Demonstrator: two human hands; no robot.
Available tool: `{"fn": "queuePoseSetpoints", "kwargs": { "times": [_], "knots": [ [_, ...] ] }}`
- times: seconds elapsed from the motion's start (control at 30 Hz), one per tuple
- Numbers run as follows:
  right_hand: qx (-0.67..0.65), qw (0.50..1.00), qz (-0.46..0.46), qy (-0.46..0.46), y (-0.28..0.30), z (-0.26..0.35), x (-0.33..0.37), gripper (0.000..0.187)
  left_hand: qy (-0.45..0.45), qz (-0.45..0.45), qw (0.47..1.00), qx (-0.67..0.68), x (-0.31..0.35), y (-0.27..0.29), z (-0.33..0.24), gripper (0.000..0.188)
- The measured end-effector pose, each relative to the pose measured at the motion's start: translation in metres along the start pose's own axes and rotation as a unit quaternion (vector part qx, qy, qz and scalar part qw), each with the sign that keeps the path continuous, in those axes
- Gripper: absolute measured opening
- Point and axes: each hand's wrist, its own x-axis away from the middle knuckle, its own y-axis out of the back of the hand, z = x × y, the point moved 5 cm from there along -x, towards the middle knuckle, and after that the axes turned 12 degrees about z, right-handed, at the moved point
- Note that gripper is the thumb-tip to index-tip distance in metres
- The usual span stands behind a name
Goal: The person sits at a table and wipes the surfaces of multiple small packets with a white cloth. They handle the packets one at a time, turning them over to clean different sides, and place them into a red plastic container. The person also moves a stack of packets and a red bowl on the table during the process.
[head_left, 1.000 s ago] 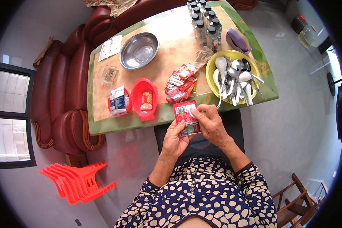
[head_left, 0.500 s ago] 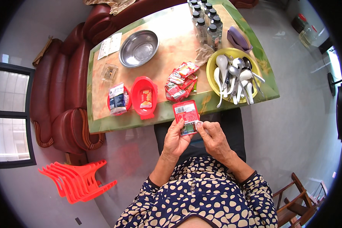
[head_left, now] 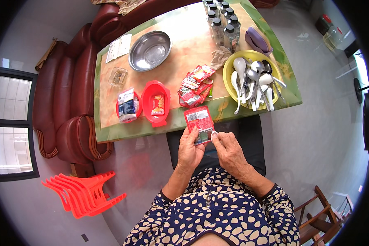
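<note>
- While the left hand (head_left: 191, 151) grasps a flat red pack (head_left: 199, 119) by its near left part, thumb across the printed face, the right hand (head_left: 230, 149) pinches a small white item (head_left: 214, 134) at the pack's near right corner; the item is too small to identify.
- The pack is held over the person's lap, its far end overlapping the near edge of the surface (head_left: 188, 49) in this view.
- Just beyond the pack lies a heap of red packets (head_left: 194, 87).
- Left of the heap, a red oval basket (head_left: 155, 91) holds one orange-and-red packet (head_left: 158, 105).
- Farther left, a blue-and-white bag (head_left: 128, 105) sits in a red container (head_left: 140, 108), near a clear box (head_left: 118, 77).
- On the far left, a metal bowl (head_left: 151, 51) stands right of some white paper (head_left: 119, 48).
- Near the right end, a yellow basin (head_left: 229, 74) holds many spoons (head_left: 254, 78).
- Beyond the basin are a crumpled beige cloth (head_left: 220, 57), a purple object (head_left: 256, 41) and black-capped bottles (head_left: 229, 35).
</note>
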Motion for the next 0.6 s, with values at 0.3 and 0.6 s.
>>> {"fn": "queuePoseSetpoints", "kwargs": {
  "times": [0.3,0.6],
  "knots": [
    [0.008,0.999,-0.001,0.044,-0.018,0.026,-0.007,0.043,-0.045,-0.015,0.999,-0.011,-0.001,0.004,0.005,0.033],
    [-0.050,0.997,-0.061,0.029,-0.010,0.008,-0.010,0.038,-0.038,-0.006,0.999,0.010,-0.003,-0.011,-0.001,0.035]
  ]
}}
